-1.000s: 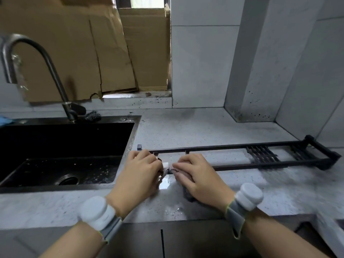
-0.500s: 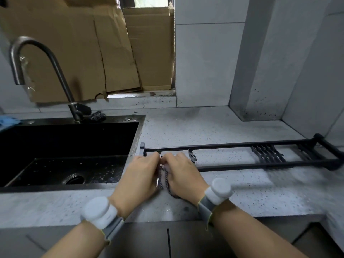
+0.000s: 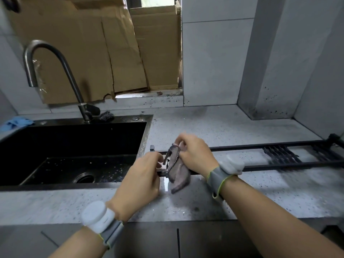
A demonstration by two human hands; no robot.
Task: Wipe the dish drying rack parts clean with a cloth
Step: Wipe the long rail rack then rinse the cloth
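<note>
rack (image 3: 260,165) — matt black metal | cloth (image 3: 177,170) — grey, woven

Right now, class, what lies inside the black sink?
Inside the black sink you can see a round drain and pale specks scattered on the wet floor. The sink's near rim hides the front strip of the basin.

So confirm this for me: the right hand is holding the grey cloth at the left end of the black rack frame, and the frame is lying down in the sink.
Not in the sink. The head view shows the black rack frame lying on the countertop, right of the sink. The rest holds: the right hand holds the grey cloth at the frame's left end.
</note>
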